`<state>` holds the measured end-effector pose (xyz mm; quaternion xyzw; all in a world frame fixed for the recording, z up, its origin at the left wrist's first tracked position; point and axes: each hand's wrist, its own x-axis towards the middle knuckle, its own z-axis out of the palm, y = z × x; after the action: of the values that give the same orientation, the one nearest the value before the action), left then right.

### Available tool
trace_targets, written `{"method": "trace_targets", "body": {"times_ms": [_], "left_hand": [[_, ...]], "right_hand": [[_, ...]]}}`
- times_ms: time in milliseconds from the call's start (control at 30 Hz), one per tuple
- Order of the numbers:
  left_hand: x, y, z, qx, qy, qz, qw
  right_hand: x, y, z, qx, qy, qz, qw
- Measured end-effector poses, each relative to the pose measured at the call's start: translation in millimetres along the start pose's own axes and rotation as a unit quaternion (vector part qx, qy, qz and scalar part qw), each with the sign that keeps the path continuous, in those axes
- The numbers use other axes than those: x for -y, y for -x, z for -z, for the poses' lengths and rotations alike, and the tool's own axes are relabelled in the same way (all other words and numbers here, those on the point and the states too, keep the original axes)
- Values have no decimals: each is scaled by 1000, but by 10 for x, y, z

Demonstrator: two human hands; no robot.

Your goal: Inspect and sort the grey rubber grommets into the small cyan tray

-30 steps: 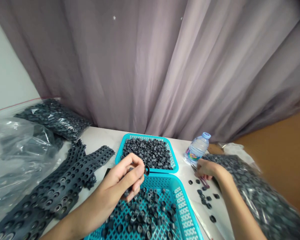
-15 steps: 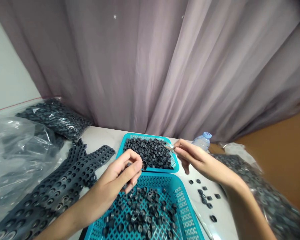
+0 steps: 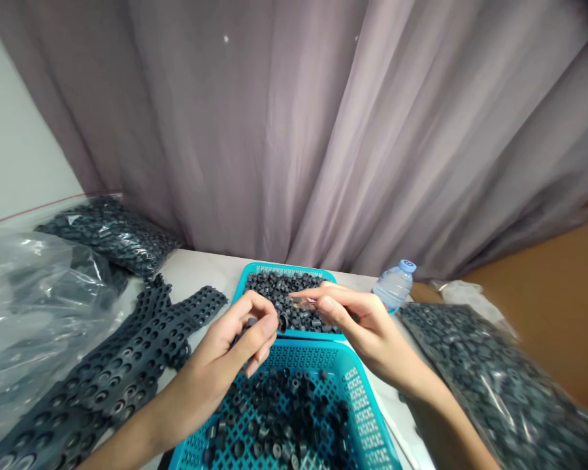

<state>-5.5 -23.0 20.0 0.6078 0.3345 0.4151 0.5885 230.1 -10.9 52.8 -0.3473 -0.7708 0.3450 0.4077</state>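
Observation:
My left hand (image 3: 247, 336) is closed above the seam between two turquoise baskets. Its thumb and forefinger pinch a small black rubber cap (image 3: 283, 323) with its round opening outward; another dark piece (image 3: 251, 322) shows inside the curled fingers. Just right of it, my right hand (image 3: 355, 313) is closed on a thin, flat, shiny tool (image 3: 304, 303), whose kind I cannot make out. The tool's tip points left toward the cap, apart from it. Below, the near basket (image 3: 360, 385) holds many loose black pieces. The far basket (image 3: 247, 273) is filled with similar pieces, partly hidden by my hands.
Perforated black rubber sheets (image 3: 127, 359) lie at left, beside a clear plastic bag (image 3: 24, 307) and a filled bag (image 3: 112, 228). At right stand a water bottle (image 3: 394, 285) and a large bag of dark pieces (image 3: 494, 365). A curtain (image 3: 284, 130) hangs behind.
My right hand has moved left with the thin tool, from the far basket's right edge to close beside my left hand. My left hand stays nearly still, holding the cap.

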Motion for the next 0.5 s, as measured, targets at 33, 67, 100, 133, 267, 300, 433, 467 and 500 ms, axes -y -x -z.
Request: {"method": "trace_targets", "body": {"times_ms": [33,67,100,133,267,300,433,467,500], "left_hand": [[-4,-2,-1,-2,-2,-2,1000],[-10,-1,-1,-3,-4,-4,1000],[-18,2,1,-3,-6,-5,1000],[-26,9,4,-3,-7,-7,1000],[-66,55,17,-11,-18,-13,1000],[-77,68,17,-14,-21,-12,1000],[-128,97,-6,-22,-35,-9,999],[-141,98,-14,-22,-37,-9,999],[-154,98,-22,-24,-40,-8,999]], "right_hand": [[2,7,-13,-10,11,7,1000],[5,16,-27,-18,23,14,999],[11,25,-40,-22,35,21,999],[19,33,-51,-25,46,30,998],[57,44,-64,-34,70,65,995],[64,44,-61,-37,73,72,994],[74,49,-44,-46,85,87,992],[73,51,-42,-46,88,87,991],[72,52,-41,-47,90,87,991]]}}
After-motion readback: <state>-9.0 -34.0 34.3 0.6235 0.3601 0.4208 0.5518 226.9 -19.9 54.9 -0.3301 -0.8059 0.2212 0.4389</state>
